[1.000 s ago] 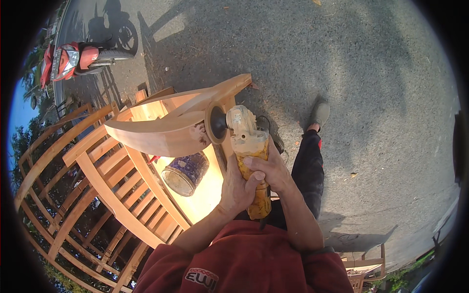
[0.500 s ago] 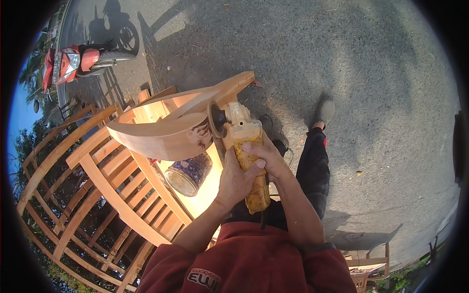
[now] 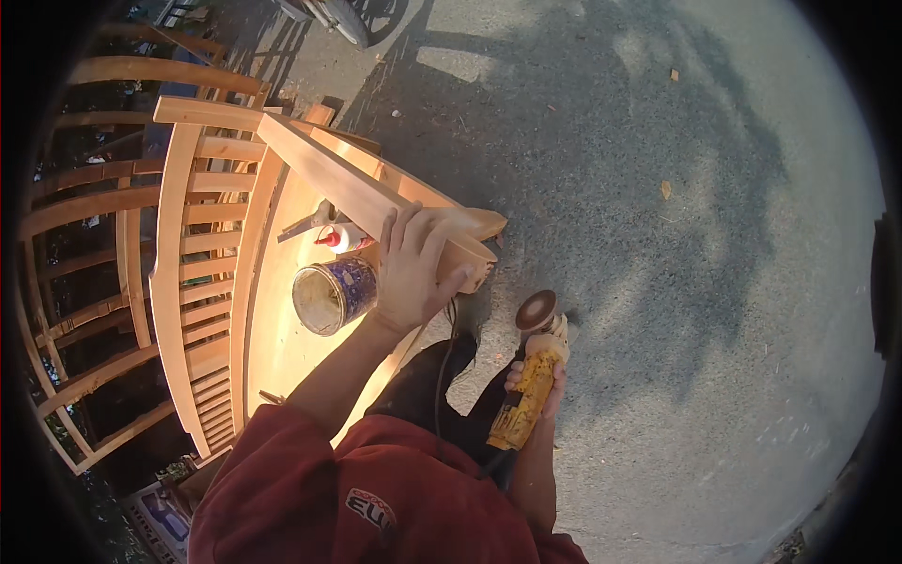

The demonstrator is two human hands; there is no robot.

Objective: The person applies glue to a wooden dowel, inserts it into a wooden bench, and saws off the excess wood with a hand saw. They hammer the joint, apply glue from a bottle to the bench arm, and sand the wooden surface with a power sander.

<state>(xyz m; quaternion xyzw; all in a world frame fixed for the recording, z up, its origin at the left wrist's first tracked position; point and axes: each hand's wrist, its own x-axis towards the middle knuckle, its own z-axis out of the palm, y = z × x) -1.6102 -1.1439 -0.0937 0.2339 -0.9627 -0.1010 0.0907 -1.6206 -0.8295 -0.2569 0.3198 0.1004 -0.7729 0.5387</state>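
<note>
My left hand is laid over a pale wooden armrest near its rounded end. Its fingers reach across the upper face while the thumb lies along the near side, gripping the wood. A dark reddish patch marks the end of this piece. Off to the right, away from the bench, my right hand is wrapped around the yellow body of an angle grinder. The brown disc points up and away from me, clear of the wood. Whether the disc spins cannot be told.
On the wooden bench seat stand a blue paint can and a white bottle with a red cap. A slatted backrest rises on the left, with more wooden frames beyond. A motorcycle wheel shows at the top.
Both hands were on the grinder at the armrest. The left hand has let go and moved onto the wood; the right has carried the grinder down and right. The view has shifted.
</note>
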